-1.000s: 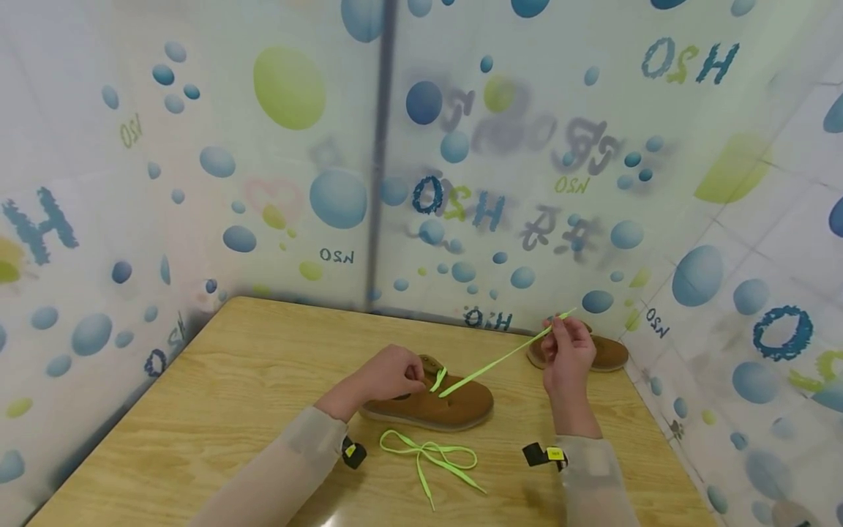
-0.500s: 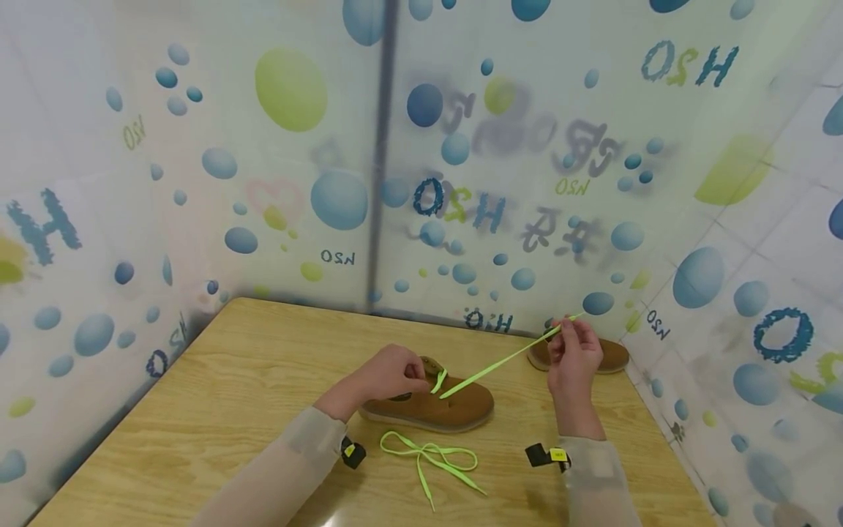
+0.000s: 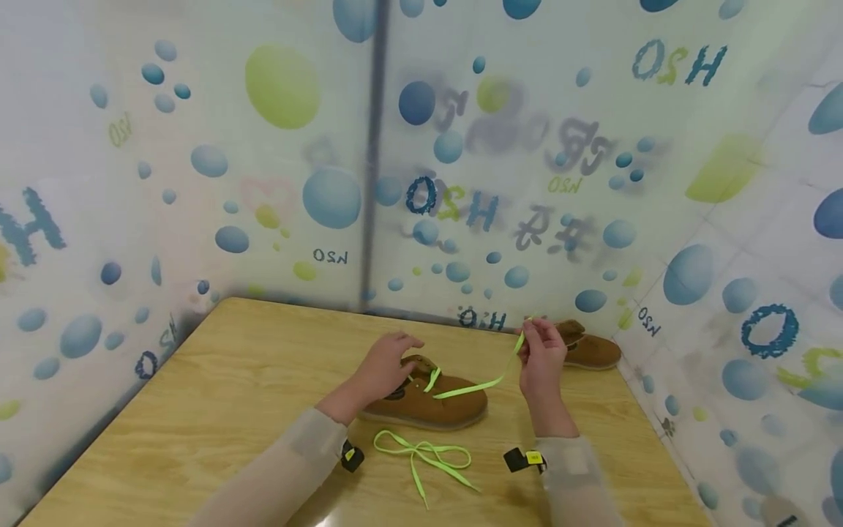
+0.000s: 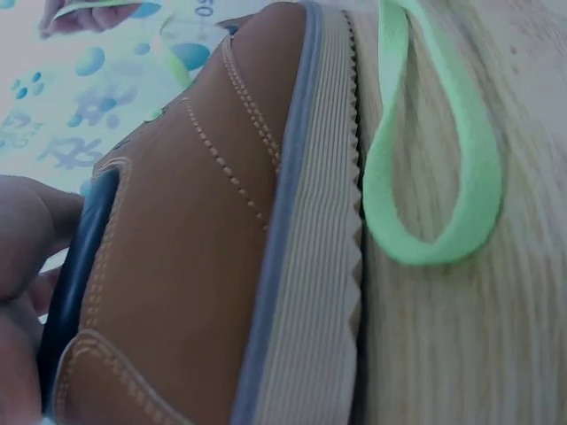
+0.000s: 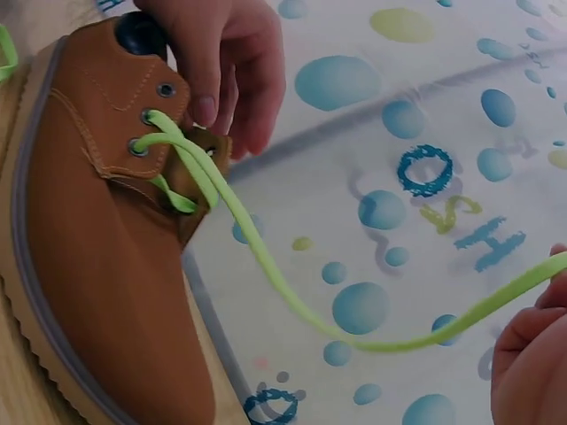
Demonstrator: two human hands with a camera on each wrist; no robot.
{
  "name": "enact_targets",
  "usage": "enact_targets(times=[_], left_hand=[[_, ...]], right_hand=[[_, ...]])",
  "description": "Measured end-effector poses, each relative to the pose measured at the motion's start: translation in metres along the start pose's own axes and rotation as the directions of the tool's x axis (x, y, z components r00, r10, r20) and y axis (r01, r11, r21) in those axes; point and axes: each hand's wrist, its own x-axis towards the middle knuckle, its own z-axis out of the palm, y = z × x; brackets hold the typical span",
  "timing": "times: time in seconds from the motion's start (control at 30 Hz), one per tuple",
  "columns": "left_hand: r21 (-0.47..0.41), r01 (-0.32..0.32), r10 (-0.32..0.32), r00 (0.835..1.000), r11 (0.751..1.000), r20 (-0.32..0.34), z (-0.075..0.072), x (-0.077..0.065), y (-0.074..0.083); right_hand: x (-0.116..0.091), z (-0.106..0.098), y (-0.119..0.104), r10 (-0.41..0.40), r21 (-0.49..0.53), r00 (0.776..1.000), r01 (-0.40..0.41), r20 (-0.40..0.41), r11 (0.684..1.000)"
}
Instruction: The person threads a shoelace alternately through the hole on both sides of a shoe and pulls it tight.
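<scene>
A brown leather shoe [image 3: 461, 411] stands on the table, toe to the right. A flat neon-green shoelace [image 5: 275, 266] runs through some of its eyelets, then sags in a curve to my right hand [image 3: 543, 362]. That hand pinches the shoelace near its end between thumb and fingertips, raised to the right of the shoe. My left hand [image 3: 378, 369] is over the shoe's opening, thumb and fingers apart, with nothing seen between them. In the right wrist view the left hand's fingers [image 5: 257, 97] hang beside the tongue [image 5: 213, 146]. An upper eyelet [image 5: 166, 89] holds no lace.
On the wooden table [image 3: 230, 380], a second green shoelace [image 3: 428, 454] lies looped in front of the shoe. Another brown shoe [image 3: 596, 353] stands at the back right, partly behind my right hand. Patterned curtain walls [image 3: 283, 183] border the table behind and at the sides.
My left hand has lifted off the lacing, and its fingers have spread. My right hand has moved left, and the shoelace, taut before, now sags. The view has shifted slightly.
</scene>
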Motion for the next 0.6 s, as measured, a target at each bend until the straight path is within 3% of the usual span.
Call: enact_targets(times=[0.07, 0.17, 0.3, 0.43, 0.5, 0.6], left_hand=[[0.013, 0.000, -0.001, 1.000, 1.000, 0.030, 0.000, -0.002, 0.000], [0.016, 0.005, -0.005, 0.998, 1.000, 0.056, 0.001, -0.004, 0.001], [0.002, 0.009, -0.009, 0.999, 1.000, 0.043, 0.002, -0.004, 0.001], [-0.009, -0.011, 0.011, 0.999, 1.000, 0.046, 0.000, -0.003, -0.001], [-0.018, -0.028, 0.029, 0.998, 0.999, 0.062, -0.001, -0.002, -0.001], [-0.025, -0.060, 0.062, 0.994, 0.998, 0.090, -0.002, 0.000, -0.002]], right_hand=[[-0.004, 0.003, 0.005, 0.026, -0.050, 0.999, -0.024, 0.038, 0.998], [-0.008, 0.005, 0.012, 0.068, -0.210, 0.991, -0.044, 0.111, 0.977], [-0.013, 0.009, 0.025, 0.139, -0.436, 0.967, -0.033, 0.214, 0.899], [-0.021, 0.014, 0.036, 0.181, -0.552, 0.935, 0.018, 0.304, 0.833], [-0.025, 0.017, 0.039, 0.174, -0.619, 0.921, 0.086, 0.348, 0.780], [-0.029, 0.020, 0.045, 0.152, -0.733, 0.893, 0.239, 0.423, 0.637]])
